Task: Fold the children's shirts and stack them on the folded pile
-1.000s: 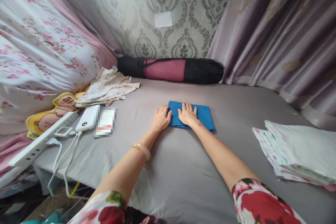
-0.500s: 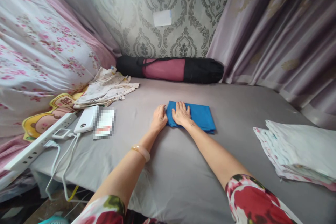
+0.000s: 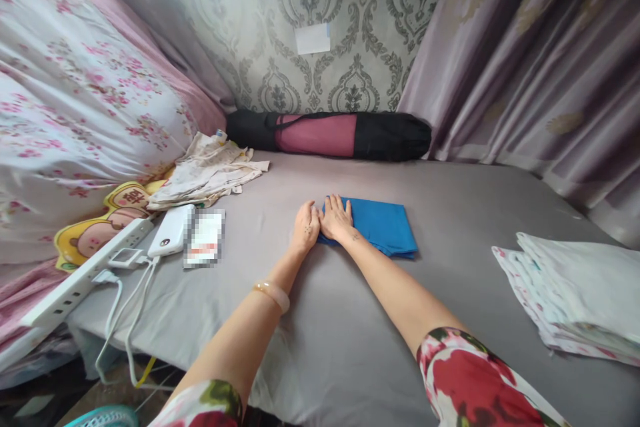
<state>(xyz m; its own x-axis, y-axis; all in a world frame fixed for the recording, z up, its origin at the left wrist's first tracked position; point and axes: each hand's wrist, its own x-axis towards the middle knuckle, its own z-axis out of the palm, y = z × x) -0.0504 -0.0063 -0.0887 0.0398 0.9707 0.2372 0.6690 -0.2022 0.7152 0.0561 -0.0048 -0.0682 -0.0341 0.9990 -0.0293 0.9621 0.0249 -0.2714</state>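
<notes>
1. My right hand [image 3: 337,219] lies open, palm down, on the left part of the folded blue cloth [image 3: 384,223].
2. My left hand [image 3: 305,227] sits curled at its left edge; whether it grips fabric, I cannot tell.
3. The cloth rests on the grey sheet [image 3: 350,360], in front of the black-and-pink bag [image 3: 316,135].

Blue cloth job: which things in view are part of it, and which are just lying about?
In use:
- blue folded cloth
- left hand, at its left edge
- right hand, flat on it
- grey sheet, underneath

Apparently just lying about:
- black-and-pink bag
- rumpled pale cloths
- white folded stack
- power strip
- power bank
</notes>
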